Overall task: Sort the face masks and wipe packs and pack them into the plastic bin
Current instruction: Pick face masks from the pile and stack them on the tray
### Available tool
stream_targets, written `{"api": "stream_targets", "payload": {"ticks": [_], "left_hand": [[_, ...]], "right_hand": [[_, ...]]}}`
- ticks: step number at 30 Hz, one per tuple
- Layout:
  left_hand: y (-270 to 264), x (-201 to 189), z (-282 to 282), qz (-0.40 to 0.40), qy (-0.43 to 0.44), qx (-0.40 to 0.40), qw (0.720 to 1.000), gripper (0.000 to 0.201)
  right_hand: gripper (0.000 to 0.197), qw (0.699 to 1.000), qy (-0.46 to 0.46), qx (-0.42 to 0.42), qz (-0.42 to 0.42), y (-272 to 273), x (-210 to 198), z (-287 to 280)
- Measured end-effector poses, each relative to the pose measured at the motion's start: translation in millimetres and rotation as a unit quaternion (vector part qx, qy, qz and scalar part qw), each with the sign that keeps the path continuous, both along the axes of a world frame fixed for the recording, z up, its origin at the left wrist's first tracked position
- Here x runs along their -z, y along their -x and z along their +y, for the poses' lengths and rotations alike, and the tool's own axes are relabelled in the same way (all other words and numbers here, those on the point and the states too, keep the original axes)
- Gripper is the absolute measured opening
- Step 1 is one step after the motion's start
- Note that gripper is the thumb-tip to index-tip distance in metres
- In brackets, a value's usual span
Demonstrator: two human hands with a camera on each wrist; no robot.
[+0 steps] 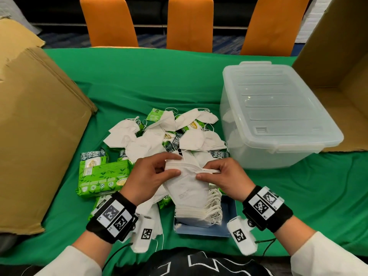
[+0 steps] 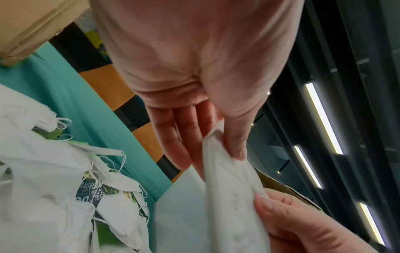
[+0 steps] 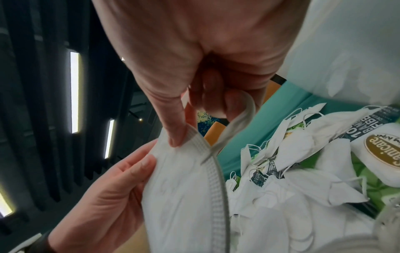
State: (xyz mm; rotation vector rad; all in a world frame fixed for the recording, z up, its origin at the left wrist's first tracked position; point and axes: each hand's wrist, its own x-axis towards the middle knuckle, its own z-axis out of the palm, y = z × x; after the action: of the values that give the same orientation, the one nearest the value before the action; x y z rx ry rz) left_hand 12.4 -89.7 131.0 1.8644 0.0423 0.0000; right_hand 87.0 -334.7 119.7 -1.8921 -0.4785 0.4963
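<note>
Both hands hold a thick bundle of folded white face masks [image 1: 187, 182] above the table's near edge. My left hand [image 1: 176, 164] pinches its left end between thumb and fingers, shown up close in the left wrist view as left hand [image 2: 214, 150] on bundle [image 2: 233, 196]. My right hand [image 1: 203, 172] pinches the right end; in the right wrist view the right hand [image 3: 201, 123] has an ear loop [image 3: 244, 116] over one finger. More loose masks [image 1: 155, 136] and green wipe packs [image 1: 101, 174] lie heaped behind. The clear plastic bin [image 1: 249, 152] stands at right, lid on.
A blue tray [image 1: 229, 220] under the hands holds a stack of masks [image 1: 197, 212]. Large cardboard boxes stand at the left [image 1: 39, 126] and far right [image 1: 338, 76]. Green cloth [image 1: 149, 76] covers the table; orange chairs [image 1: 189, 22] line its far side.
</note>
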Motion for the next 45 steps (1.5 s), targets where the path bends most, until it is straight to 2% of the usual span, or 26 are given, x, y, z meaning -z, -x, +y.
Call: {"api": "stream_targets", "payload": {"ticks": [3, 5, 6, 8, 9, 10, 11, 12, 14, 15, 17, 20, 23, 27, 30, 36, 38, 41, 43, 45], "left_hand": [[-1, 6, 7, -0.007, -0.106, 0.035, 0.994, 0.011], [2, 12, 11, -0.016, -0.159, 0.046, 0.986, 0.011], [4, 15, 14, -0.011, -0.155, 0.048, 0.987, 0.013], [10, 24, 20, 0.019, -0.111, 0.046, 0.993, 0.020], [14, 29, 22, 0.036, -0.087, 0.045, 0.994, 0.022], [17, 34, 24, 0.050, -0.074, 0.046, 0.995, 0.024], [19, 39, 27, 0.055, -0.073, 0.051, 0.995, 0.025], [20, 42, 29, 0.051, -0.087, 0.059, 0.993, 0.025], [21, 48, 32, 0.022, -0.168, 0.090, 0.981, 0.028], [21, 50, 33, 0.002, -0.215, 0.110, 0.970, 0.029], [23, 56, 30, -0.029, -0.266, 0.157, 0.951, 0.027], [28, 65, 19, -0.032, -0.290, 0.207, 0.934, 0.022], [32, 73, 9, -0.026, -0.318, 0.227, 0.920, 0.024], [36, 90, -3, -0.002, -0.364, 0.257, 0.895, 0.029], [40, 105, -12, 0.008, -0.407, 0.277, 0.871, 0.023], [41, 121, -23, 0.003, -0.456, 0.287, 0.842, 0.013], [43, 126, -24, -0.011, -0.483, 0.314, 0.817, 0.022], [43, 131, -26, -0.048, -0.528, 0.326, 0.783, 0.037], [43, 134, -29, -0.061, -0.528, 0.320, 0.784, 0.041], [44, 132, -30, -0.055, -0.513, 0.299, 0.803, 0.048]], "right_hand": [[0.034, 0.999, 0.041, 0.001, -0.006, -1, 0, -1], [0.057, 0.992, -0.030, 0.049, 0.112, -2, 0, -6], [0.060, 0.969, -0.101, 0.092, 0.205, -4, 0, -10], [0.047, 0.880, -0.246, 0.167, 0.369, -7, -7, -16], [0.041, 0.847, -0.294, 0.188, 0.400, -8, -8, -19], [0.037, 0.838, -0.315, 0.186, 0.406, -8, -8, -21], [0.037, 0.852, -0.307, 0.159, 0.393, -6, -7, -23], [0.038, 0.885, -0.268, 0.113, 0.363, -3, -2, -25], [0.028, 0.957, -0.107, -0.011, 0.270, 3, 10, -28], [0.020, 0.973, -0.027, -0.070, 0.220, 5, 15, -30], [0.012, 0.972, 0.058, -0.139, 0.181, 7, 23, -36], [0.008, 0.962, 0.052, -0.156, 0.217, 10, 26, -45], [0.014, 0.970, 0.063, -0.132, 0.196, 10, 31, -54], [0.012, 0.977, 0.104, -0.090, 0.161, 12, 41, -62], [0.012, 0.974, 0.156, -0.076, 0.146, 16, 50, -65], [0.009, 0.965, 0.207, -0.038, 0.158, 30, 69, -62], [0.008, 0.962, 0.227, -0.026, 0.146, 33, 75, -61], [0.010, 0.962, 0.206, 0.004, 0.179, 36, 83, -62], [0.009, 0.959, 0.172, 0.043, 0.219, 38, 85, -67], [0.011, 0.948, 0.132, 0.096, 0.274, 40, 86, -75]]}}
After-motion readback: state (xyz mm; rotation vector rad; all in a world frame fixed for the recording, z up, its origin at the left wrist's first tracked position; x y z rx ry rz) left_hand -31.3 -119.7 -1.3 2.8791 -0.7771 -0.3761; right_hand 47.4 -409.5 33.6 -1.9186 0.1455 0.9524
